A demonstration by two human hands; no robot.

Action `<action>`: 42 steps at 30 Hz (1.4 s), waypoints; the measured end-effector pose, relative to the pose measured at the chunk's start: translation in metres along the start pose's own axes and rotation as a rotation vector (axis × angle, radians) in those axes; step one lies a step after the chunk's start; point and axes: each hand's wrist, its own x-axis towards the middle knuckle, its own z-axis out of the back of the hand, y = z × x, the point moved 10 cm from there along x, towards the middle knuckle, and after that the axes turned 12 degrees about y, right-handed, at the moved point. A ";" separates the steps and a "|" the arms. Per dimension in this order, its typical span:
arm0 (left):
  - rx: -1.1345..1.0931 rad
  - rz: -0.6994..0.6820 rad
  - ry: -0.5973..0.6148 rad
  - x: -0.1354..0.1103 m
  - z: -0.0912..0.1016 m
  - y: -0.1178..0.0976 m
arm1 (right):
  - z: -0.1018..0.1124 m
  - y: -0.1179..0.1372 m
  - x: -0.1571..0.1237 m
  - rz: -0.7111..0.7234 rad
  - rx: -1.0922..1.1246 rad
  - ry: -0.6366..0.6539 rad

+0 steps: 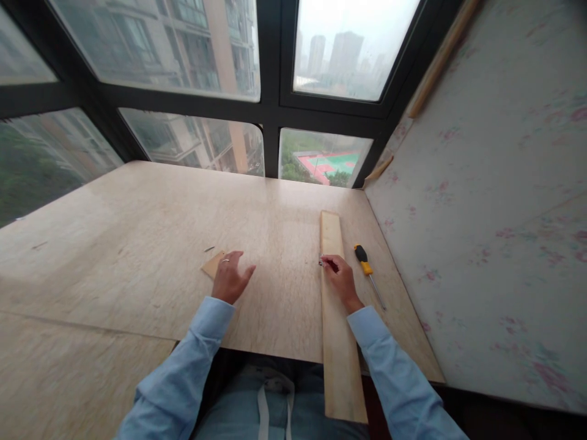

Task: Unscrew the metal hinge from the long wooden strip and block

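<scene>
Screwdriver (363, 258) just beside wooden strip (331, 232)

This looks like a room high up in a residential tower, used as a makeshift woodworking corner. Large dark-framed windows (270, 113) look out over grey apartment blocks (343, 55) and a red and green sports court (330, 164) far below. A faded floral-papered wall (481, 214) suggests a home, while the broad pale plywood worktop (160, 244), the long pale wooden strip (337, 342) and the yellow-and-black-handled screwdriver (364, 260) point to handiwork.
</scene>
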 end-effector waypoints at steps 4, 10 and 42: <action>-0.277 -0.034 0.138 0.007 -0.045 -0.073 | 0.001 -0.006 0.002 -0.048 0.090 0.002; -0.510 0.041 0.347 0.019 -0.115 -0.139 | 0.001 -0.014 0.004 -0.099 0.169 0.019; -0.923 -0.062 0.425 -0.011 -0.094 -0.153 | -0.003 0.039 -0.023 -0.060 0.230 0.105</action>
